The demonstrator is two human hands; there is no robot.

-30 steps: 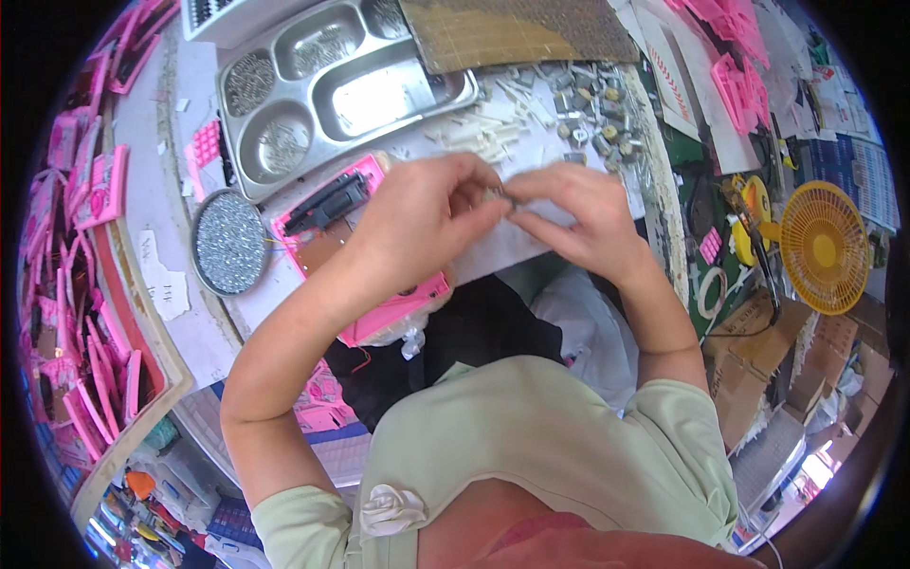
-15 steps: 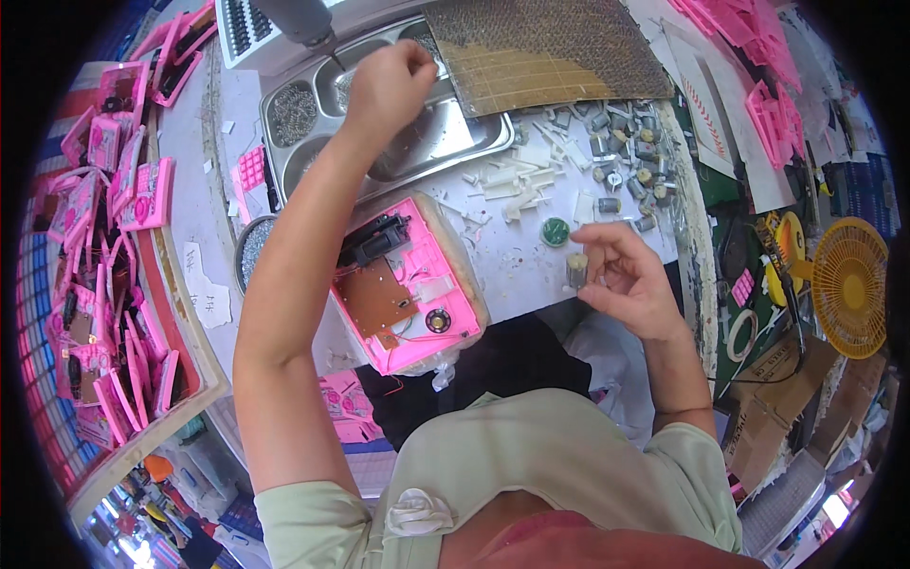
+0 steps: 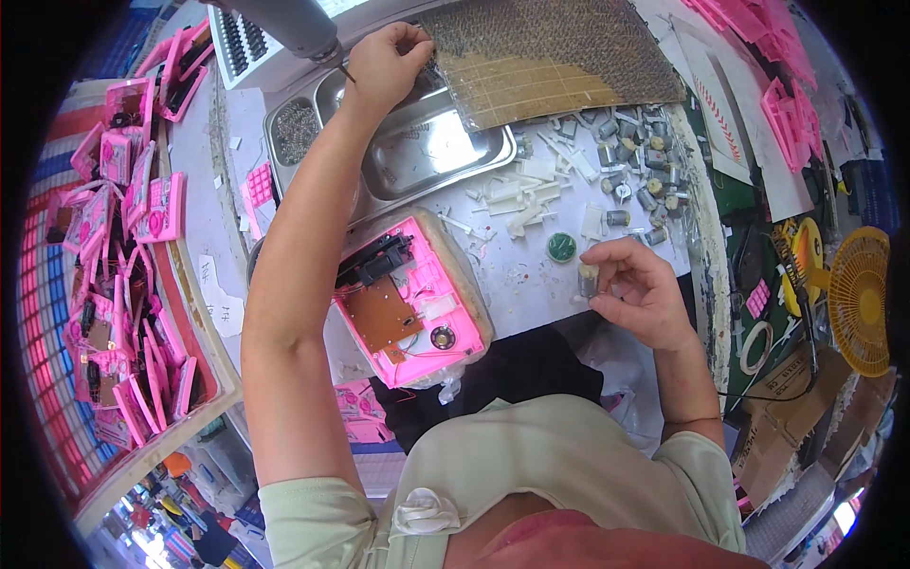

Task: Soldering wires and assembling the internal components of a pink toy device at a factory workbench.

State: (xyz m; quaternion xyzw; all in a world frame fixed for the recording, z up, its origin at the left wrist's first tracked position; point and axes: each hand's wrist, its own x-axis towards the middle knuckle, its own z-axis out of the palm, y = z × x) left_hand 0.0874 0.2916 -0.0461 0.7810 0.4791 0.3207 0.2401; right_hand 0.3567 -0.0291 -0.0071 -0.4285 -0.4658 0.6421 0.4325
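My left hand (image 3: 387, 68) reaches over the far part of a metal compartment tray (image 3: 431, 171), beside the edge of a brown board covered in small pins (image 3: 531, 71). Its fingertips are pinched; whatever is between them is too small or hidden to make out. In my right hand (image 3: 640, 292), thumb and fingers grip a small cylindrical motor (image 3: 588, 280) above the table's front edge. An open pink plastic housing (image 3: 450, 294) lies between my arms, with a brown circuit board (image 3: 381, 313), a black part and a round speaker (image 3: 443, 338) inside.
A grey power screwdriver (image 3: 294, 28) hangs close to my left wrist. Several loose motors (image 3: 654, 161) and white plastic parts (image 3: 531, 194) lie to the right, near a round green container (image 3: 561, 247). Pink housings (image 3: 123, 313) are heaped at left; a yellow fan (image 3: 858, 299) stands at right.
My left hand has shifted slightly, staying at the tray's far side beside the board. My right hand keeps the motor. The whole view has shifted a little, bringing the screwdriver lower in it.
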